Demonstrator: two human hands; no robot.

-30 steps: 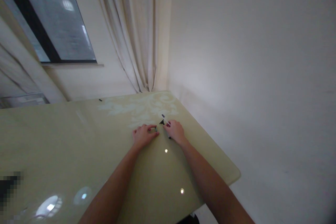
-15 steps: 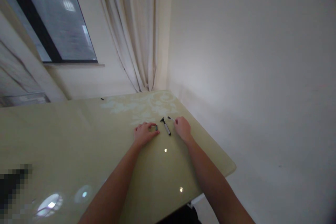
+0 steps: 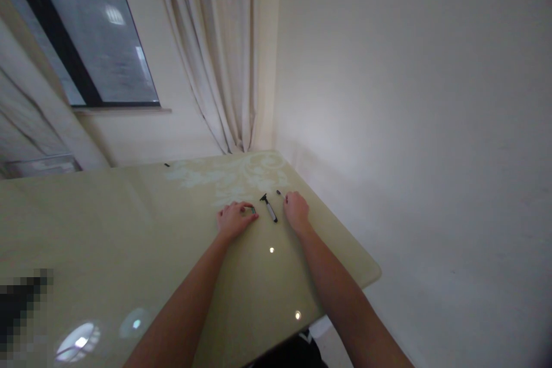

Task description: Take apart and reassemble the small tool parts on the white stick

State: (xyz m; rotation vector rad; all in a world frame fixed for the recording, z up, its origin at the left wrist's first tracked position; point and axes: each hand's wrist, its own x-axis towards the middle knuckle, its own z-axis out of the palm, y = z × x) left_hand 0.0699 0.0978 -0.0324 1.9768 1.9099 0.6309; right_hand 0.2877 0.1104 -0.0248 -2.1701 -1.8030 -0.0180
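Note:
On the table (image 3: pixel 142 230) lies a safety razor (image 3: pixel 270 209) with a black head and a grey and black handle, between my two hands. To its left, my left hand (image 3: pixel 235 219) pinches a small, dark, green-tinted rectangular piece (image 3: pixel 253 210) between thumb and forefinger; it is too small to name surely. On the razor's right, my right hand (image 3: pixel 296 210) is closed around the thin handle of a small brush-like stick (image 3: pixel 279 192). Its dark head sticks out to the upper left, past my fingers. Most of the handle is hidden in the hand.
A small dark object (image 3: pixel 167 165) lies by the table's far edge. Behind stand a curtain (image 3: pixel 228 57) and a window (image 3: pixel 103 29). A plain wall (image 3: pixel 409 126) borders the table's right side. Light reflections show on the glossy top. A pixelated dark patch covers the lower left.
The view has shifted slightly, moving hands and razor a little left in the picture. The piece in my left hand appears slightly turned. Both holds stay the same.

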